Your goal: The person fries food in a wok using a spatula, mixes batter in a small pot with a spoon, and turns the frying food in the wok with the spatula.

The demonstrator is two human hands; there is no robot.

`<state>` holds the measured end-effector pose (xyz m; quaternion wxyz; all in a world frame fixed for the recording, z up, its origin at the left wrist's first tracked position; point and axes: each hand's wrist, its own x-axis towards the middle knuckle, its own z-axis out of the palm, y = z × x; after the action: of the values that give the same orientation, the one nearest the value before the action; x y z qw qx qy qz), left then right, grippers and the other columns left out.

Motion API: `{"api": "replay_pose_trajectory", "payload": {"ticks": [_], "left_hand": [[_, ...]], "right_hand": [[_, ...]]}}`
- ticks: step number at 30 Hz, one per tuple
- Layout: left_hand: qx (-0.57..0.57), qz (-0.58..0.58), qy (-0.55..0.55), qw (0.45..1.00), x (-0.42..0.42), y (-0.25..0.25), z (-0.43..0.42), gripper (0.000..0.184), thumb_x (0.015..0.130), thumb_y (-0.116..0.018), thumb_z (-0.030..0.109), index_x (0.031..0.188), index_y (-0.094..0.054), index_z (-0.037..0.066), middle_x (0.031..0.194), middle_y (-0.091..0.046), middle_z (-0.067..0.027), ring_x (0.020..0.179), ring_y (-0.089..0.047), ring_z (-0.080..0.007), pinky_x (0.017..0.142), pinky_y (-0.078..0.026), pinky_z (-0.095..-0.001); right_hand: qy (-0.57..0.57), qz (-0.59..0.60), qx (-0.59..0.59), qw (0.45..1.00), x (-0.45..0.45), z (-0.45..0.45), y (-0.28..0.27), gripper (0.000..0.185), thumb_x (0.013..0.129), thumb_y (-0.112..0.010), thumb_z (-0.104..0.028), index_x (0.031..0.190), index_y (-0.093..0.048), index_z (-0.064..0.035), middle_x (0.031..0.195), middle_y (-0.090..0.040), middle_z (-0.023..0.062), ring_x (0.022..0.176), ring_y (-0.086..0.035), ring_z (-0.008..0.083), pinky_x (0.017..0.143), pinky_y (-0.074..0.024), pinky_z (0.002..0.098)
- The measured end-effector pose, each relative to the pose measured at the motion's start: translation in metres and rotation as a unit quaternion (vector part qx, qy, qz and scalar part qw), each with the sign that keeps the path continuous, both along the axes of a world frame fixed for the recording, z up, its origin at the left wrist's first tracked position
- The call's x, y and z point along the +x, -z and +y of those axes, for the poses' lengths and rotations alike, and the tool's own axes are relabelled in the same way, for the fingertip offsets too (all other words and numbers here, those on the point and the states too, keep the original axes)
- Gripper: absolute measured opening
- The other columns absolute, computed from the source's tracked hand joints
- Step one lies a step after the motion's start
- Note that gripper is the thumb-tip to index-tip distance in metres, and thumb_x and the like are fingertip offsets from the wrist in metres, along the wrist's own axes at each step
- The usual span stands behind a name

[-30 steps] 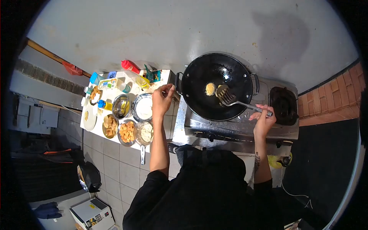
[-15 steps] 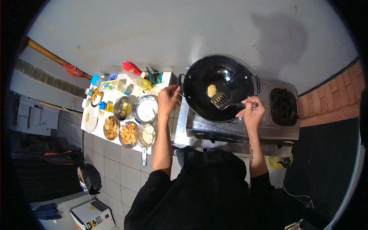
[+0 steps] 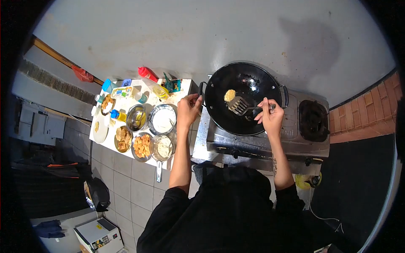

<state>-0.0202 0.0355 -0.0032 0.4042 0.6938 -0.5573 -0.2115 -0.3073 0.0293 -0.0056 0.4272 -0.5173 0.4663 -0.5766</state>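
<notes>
A black wok (image 3: 253, 122) sits on the left burner of the stove, with a little oil shining inside. My left hand (image 3: 189, 110) is closed at the wok's left handle, pinching it between thumb and fingers. In my right hand (image 3: 271, 118) is the handle of a slotted spatula (image 3: 239, 106), its head down in the wok. One golden fried piece of food (image 3: 230, 95) lies just beyond the spatula's head, at its upper left; whether they touch I cannot tell.
Left of the stove (image 3: 219, 143), a white table (image 3: 110, 145) carries a bowl of white flour (image 3: 162, 120), a pan of pale batter (image 3: 162, 146), a bowl of orange cubes (image 3: 142, 146), bottles and a white plate (image 3: 100, 131). A second burner (image 3: 314, 120) lies to the right.
The spatula and my right hand have moved slightly left and up in the wok. The fried piece sits a little farther from me, and the camera view has shifted slightly.
</notes>
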Motion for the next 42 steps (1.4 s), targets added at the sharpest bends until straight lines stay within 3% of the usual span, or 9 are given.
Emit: {"api": "replay_pose_trajectory", "payload": {"ticks": [4,6,14,17,19,25,28,32,42], "left_hand": [[0.002,-0.009,0.0,1.0,0.001,0.003,-0.002,0.036,0.088,-0.069,0.026,0.102,-0.069,-0.007,0.083,-0.071,-0.0192,0.076,-0.068,-0.0242,0.073,-0.051,-0.0352],[-0.045,-0.003,0.003,0.999,0.002,0.009,-0.004,0.035,0.086,-0.071,0.023,0.103,-0.069,-0.008,0.071,-0.067,-0.0137,0.062,-0.063,-0.0188,0.06,-0.049,-0.0318],[-0.03,-0.015,0.005,0.999,0.005,0.011,-0.007,0.033,0.086,-0.071,0.021,0.101,-0.069,-0.008,0.073,-0.069,-0.0155,0.064,-0.065,-0.019,0.062,-0.05,-0.0312],[-0.015,-0.004,0.008,1.0,0.003,0.006,-0.006,0.032,0.087,-0.07,0.023,0.099,-0.07,-0.007,0.077,-0.07,-0.0164,0.07,-0.067,-0.021,0.067,-0.05,-0.0329],[0.006,0.001,0.006,1.0,0.0,0.002,-0.007,0.032,0.088,-0.069,0.025,0.099,-0.071,-0.005,0.081,-0.071,-0.0171,0.076,-0.068,-0.023,0.071,-0.05,-0.0347],[-0.003,-0.009,-0.008,1.0,0.003,0.013,-0.014,0.029,0.088,-0.069,0.021,0.095,-0.07,-0.008,0.071,-0.07,-0.0149,0.063,-0.067,-0.0192,0.062,-0.051,-0.0312],[-0.008,-0.012,0.0,1.0,0.003,0.017,-0.017,0.03,0.088,-0.069,0.022,0.093,-0.07,-0.007,0.07,-0.069,-0.015,0.063,-0.067,-0.0193,0.061,-0.051,-0.0314],[0.006,-0.018,0.001,1.0,0.002,0.009,-0.016,0.031,0.088,-0.07,0.023,0.092,-0.069,-0.008,0.068,-0.068,-0.0148,0.062,-0.066,-0.0196,0.06,-0.05,-0.0321],[-0.014,-0.018,0.001,1.0,0.007,0.023,-0.02,0.031,0.086,-0.071,0.024,0.092,-0.07,-0.007,0.069,-0.068,-0.0162,0.063,-0.066,-0.0221,0.061,-0.05,-0.0336]], "right_hand": [[0.007,0.121,-0.011,0.993,-0.014,0.0,0.003,0.029,0.097,-0.059,-0.016,0.073,-0.059,0.0013,0.062,-0.062,0.0052,0.046,-0.053,0.0057,0.044,-0.038,0.0236],[0.013,0.122,-0.006,0.992,-0.021,0.002,0.005,0.029,0.096,-0.06,-0.013,0.071,-0.059,0.001,0.061,-0.062,0.0049,0.049,-0.052,0.0049,0.046,-0.0374,0.0243],[0.028,0.174,-0.032,0.984,-0.047,0.01,0.002,0.033,0.092,-0.06,-0.006,0.061,-0.052,0.0016,0.061,-0.061,0.0065,0.055,-0.05,0.0059,0.051,-0.0374,0.0254],[0.046,0.229,-0.176,0.956,-0.041,0.012,-0.007,0.035,0.092,-0.06,-0.004,0.058,-0.05,0.0017,0.057,-0.059,0.0051,0.053,-0.047,0.0066,0.051,-0.0362,0.0243],[-0.059,0.016,-0.063,0.996,-0.031,0.016,-0.002,0.041,0.094,-0.058,-0.006,0.055,-0.048,0.0022,0.053,-0.054,0.0028,0.05,-0.045,0.0067,0.049,-0.0333,0.0244],[-0.069,-0.069,-0.038,0.994,-0.026,0.009,0.011,0.051,0.098,-0.054,-0.012,0.051,-0.039,-0.0034,0.049,-0.042,-0.0012,0.045,-0.036,0.0054,0.044,-0.0246,0.0273],[-0.034,-0.086,-0.057,0.994,-0.016,-0.001,0.016,0.05,0.098,-0.054,-0.011,0.05,-0.039,-0.0027,0.048,-0.041,-0.0022,0.044,-0.034,0.0051,0.042,-0.023,0.0277],[-0.05,0.02,-0.075,0.996,-0.015,-0.001,0.002,0.05,0.097,-0.054,-0.011,0.05,-0.038,-0.0038,0.047,-0.04,-0.0022,0.044,-0.033,0.005,0.043,-0.0229,0.028],[-0.044,-0.043,-0.062,0.996,-0.026,-0.02,0.003,0.05,0.096,-0.054,-0.009,0.05,-0.037,-0.0046,0.047,-0.038,-0.0027,0.044,-0.032,0.0046,0.043,-0.0216,0.0277]]}}
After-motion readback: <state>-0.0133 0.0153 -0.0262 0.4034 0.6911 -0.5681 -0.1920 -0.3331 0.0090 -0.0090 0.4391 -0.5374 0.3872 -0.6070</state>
